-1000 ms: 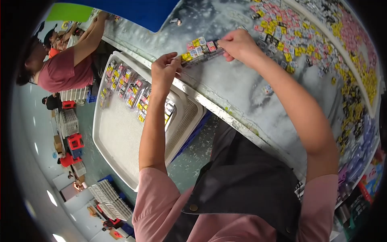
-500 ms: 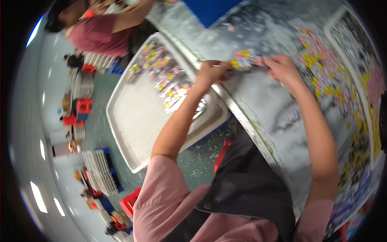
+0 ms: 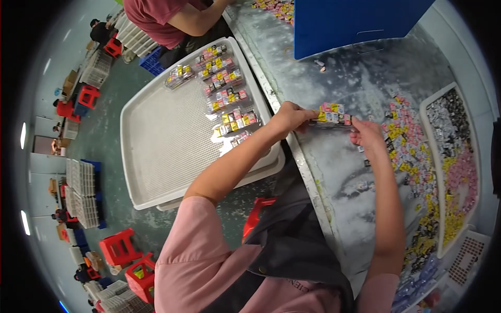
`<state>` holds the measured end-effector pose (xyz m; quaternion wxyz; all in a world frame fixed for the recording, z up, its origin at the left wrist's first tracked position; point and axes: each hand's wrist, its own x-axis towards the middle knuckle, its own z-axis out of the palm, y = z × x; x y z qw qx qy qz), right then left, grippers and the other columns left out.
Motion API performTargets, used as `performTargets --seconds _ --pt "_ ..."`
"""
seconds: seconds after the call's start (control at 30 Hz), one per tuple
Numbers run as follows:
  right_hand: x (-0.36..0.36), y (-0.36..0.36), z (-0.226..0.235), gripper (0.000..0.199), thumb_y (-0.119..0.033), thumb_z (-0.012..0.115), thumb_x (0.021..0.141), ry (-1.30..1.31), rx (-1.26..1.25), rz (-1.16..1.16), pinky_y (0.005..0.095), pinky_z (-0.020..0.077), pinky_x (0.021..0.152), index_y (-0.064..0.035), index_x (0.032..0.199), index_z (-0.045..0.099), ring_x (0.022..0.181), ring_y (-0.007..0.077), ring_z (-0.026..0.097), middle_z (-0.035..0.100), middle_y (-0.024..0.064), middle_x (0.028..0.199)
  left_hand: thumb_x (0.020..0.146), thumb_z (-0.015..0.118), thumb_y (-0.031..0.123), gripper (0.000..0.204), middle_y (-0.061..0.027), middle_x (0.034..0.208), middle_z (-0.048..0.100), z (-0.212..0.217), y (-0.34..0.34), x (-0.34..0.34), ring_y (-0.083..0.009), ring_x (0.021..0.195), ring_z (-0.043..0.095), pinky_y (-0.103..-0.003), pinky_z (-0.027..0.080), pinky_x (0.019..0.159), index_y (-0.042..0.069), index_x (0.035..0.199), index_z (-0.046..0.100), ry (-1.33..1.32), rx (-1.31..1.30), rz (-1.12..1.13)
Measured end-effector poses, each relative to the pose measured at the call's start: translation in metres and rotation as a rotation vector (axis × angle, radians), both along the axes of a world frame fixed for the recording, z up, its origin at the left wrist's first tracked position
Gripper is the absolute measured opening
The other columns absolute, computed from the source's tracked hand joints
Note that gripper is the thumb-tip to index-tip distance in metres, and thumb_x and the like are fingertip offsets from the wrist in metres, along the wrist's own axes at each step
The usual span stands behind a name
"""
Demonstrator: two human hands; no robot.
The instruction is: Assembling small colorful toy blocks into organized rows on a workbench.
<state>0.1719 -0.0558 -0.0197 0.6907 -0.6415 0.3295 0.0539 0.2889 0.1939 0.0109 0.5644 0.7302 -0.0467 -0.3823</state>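
Between my two hands, over the grey table, is a short block of small yellow, pink, white and black pieces. My left hand is closed on its left end, thumb and fingers pinching it. At the right end, my right hand grips it with thumb and fingertips. What the pieces are is too small to tell. Beyond my right hand, loose pieces of the same colours spread over the table. To the left, a white tray bears several similar clear-looking blocks in a row.
A blue panel stands at the far side of the table. Along the right runs a white-rimmed tray of sorted pieces. Another person in a red shirt works at the far left. Red stools stand on the green floor.
The view has shifted, and the picture is sharper. Both hands still hold the block by its ends, now lower in the picture and slightly right.
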Motion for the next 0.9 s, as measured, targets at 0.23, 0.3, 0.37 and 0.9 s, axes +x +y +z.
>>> performTargets --seconds 0.23,0.3,0.37,0.9 --pt "-0.005 0.021 0.019 0.032 -0.041 0.073 0.093 0.073 -0.011 -0.066 0.0293 0.054 0.06 -0.0092 0.098 0.067 0.068 0.0115 0.06 0.063 -0.0006 0.084 0.084 0.083 0.03 0.038 -0.009 0.064 0.065 0.0 -0.001 0.002 -0.0155 0.048 0.058 -0.028 0.047 0.043 -0.006 0.076 0.071 -0.034 -0.108 0.081" --pt "-0.005 0.023 0.017 0.034 -0.043 0.07 0.095 0.113 -0.082 -0.066 0.0288 0.0536 0.06 -0.0091 0.098 0.067 0.068 0.0109 0.06 0.063 -0.0006 0.084 0.085 0.082 0.031 0.039 -0.0086 0.064 0.064 -0.002 0.0 0.002 -0.0153 0.048 0.058 -0.028 0.047 0.043 -0.005 0.076 0.071 -0.04 -0.15 0.079" --pt "-0.004 0.024 0.014 0.038 -0.044 0.067 0.097 0.116 -0.169 -0.066 0.0288 0.0534 0.06 -0.0068 0.099 0.068 0.066 0.0104 0.058 0.063 0.0 0.083 0.086 0.081 0.033 0.041 -0.0082 0.063 0.064 -0.006 0.0 0.002 -0.0151 0.048 0.058 -0.028 0.047 0.043 -0.005 0.076 0.071 -0.048 -0.189 0.077" --pt "-0.004 0.038 0.018 0.044 -0.043 0.063 0.098 0.142 -0.338 -0.004 0.0264 0.0515 0.062 0.0011 0.103 0.068 0.07 0.0112 0.058 0.065 0.0037 0.087 0.095 0.072 0.03 0.035 -0.0043 0.081 0.067 -0.029 0.007 -0.009 -0.0123 0.07 0.062 -0.028 0.056 0.063 -0.004 0.092 0.072 0.025 -0.221 0.091"
